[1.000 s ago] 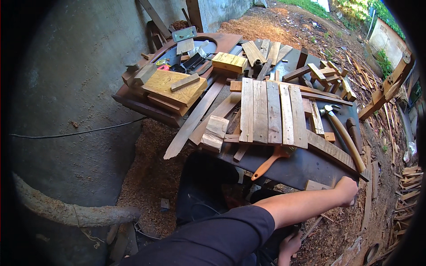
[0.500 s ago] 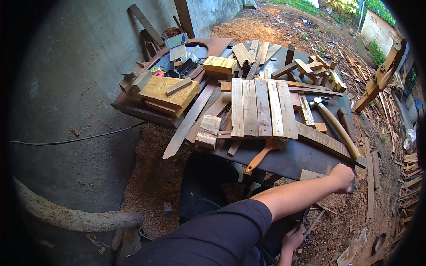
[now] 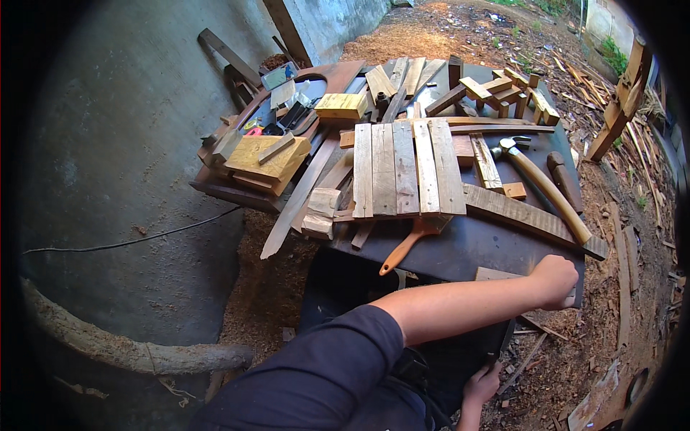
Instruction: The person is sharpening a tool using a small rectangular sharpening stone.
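Observation:
My left arm reaches across to the table's near right corner. There my left hand (image 3: 553, 281), closed in a fist, presses down on a short pale board (image 3: 494, 274) at the edge. Lower down, my right hand (image 3: 481, 383) is closed around a dark, narrow tool (image 3: 491, 360), below the tabletop; its kind is hard to make out. Beyond my left hand lies a claw hammer (image 3: 546, 188) with a wooden handle. A paintbrush (image 3: 404, 248) with an orange-brown handle lies partly beneath a panel of nailed slats (image 3: 406, 169).
Wood blocks (image 3: 341, 106), a yellowish block stack (image 3: 267, 161) and several loose strips crowd the dark tabletop (image 3: 431, 258). A long plank (image 3: 528, 218) lies near the hammer. A wall (image 3: 122, 144) stands at left, with a log (image 3: 144, 353) below. Wood scraps litter the ground at right.
The view has shifted slightly, so the tabletop things appear a little displaced. My left hand stays on the board, and my right hand keeps its hold below the table.

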### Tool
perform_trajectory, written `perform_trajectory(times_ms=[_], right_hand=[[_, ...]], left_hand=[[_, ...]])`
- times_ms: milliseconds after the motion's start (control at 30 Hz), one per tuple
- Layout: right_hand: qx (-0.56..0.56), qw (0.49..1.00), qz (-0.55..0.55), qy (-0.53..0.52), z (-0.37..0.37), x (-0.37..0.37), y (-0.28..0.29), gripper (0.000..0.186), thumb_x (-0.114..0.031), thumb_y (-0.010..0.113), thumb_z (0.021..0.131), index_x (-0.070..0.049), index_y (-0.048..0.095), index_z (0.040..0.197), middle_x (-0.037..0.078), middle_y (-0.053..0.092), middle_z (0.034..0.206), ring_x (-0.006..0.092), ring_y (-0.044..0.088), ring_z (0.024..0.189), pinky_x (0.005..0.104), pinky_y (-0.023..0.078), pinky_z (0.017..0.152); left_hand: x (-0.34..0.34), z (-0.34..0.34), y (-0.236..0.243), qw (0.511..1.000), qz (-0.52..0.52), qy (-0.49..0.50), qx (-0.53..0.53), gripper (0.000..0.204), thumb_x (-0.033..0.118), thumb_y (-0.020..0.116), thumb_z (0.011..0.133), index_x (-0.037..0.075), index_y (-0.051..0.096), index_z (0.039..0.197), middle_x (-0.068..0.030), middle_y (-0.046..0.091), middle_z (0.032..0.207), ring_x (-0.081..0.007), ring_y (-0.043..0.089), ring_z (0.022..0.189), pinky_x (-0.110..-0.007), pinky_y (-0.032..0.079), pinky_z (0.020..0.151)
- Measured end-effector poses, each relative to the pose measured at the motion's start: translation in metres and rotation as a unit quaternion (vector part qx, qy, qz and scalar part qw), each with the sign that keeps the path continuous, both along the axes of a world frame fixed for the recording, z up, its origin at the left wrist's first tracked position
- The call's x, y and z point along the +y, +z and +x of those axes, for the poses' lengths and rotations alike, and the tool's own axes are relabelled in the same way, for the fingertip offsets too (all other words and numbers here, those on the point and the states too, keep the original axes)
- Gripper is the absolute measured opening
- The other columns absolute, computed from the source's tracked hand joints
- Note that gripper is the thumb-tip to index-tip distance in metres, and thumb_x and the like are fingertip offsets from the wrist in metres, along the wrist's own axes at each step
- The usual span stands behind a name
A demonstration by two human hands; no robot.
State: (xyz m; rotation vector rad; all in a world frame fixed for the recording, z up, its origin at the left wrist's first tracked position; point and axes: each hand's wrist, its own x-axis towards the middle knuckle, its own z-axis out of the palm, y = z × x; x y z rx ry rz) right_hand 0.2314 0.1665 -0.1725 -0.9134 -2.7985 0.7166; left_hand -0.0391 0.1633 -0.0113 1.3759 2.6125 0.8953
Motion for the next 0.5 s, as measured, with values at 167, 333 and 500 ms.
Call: perform_trajectory(times_ms=[167,333,500], right_hand=[[0.063,0.997,-0.029,0.017,-0.003,0.004,-0.005,0.028,-0.029,0.046,0.106,-0.004,0.059,0.110,0.029,0.069,0.088,0.0540,0.064,0.084,0.0615,0.046,0.068],[0.011,0.998,-0.054,0.017,-0.006,0.002,0.005,0.033,-0.029,0.045,0.108,-0.002,0.064,0.116,0.029,0.070,0.095,0.0517,0.066,0.090,0.0573,0.049,0.071],[0.048,0.998,-0.035,0.027,-0.005,-0.001,0.001,0.030,-0.031,0.045,0.108,-0.004,0.058,0.106,0.028,0.068,0.085,0.0532,0.064,0.081,0.0604,0.045,0.065]], left_hand=[[-0.001,0.008,-0.002,0.997,0.073,0.025,0.000,0.037,0.032,0.077,0.074,0.002,0.064,0.090,-0.0157,0.069,0.086,-0.0338,0.069,0.087,-0.045,0.056,0.076],[-0.013,0.024,0.000,0.991,0.109,0.032,0.075,0.039,0.029,0.078,0.074,0.004,0.059,0.097,-0.0116,0.064,0.088,-0.0292,0.062,0.090,-0.043,0.050,0.072],[-0.008,0.024,-0.009,0.988,0.097,0.050,0.107,0.030,0.024,0.076,0.076,0.007,0.061,0.094,-0.0103,0.064,0.088,-0.0276,0.060,0.088,-0.041,0.047,0.070]])
